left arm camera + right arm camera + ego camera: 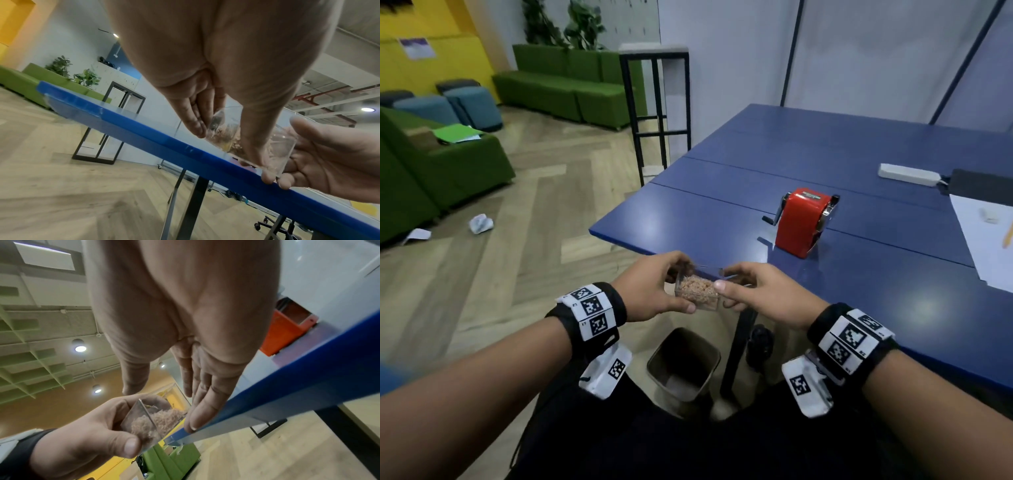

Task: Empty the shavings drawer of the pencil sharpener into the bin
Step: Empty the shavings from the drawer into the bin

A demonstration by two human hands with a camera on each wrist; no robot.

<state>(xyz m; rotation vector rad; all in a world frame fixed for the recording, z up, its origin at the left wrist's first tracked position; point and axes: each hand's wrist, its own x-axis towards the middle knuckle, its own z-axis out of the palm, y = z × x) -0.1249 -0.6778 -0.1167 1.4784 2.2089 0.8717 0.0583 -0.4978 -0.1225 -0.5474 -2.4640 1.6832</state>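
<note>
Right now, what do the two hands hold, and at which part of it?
Both hold the clear drawer of shavings: the left hand grips its left end, the right hand pinches its right end, above the bin.

Red pencil sharpener (803, 221) on blue table (876, 274); clear drawer (697, 293) holds pinkish-tan shavings (698, 287).

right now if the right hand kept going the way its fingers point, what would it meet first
The clear shavings drawer, which its fingertips already touch; just beyond that, probably the left hand gripping the drawer's other end.
</note>
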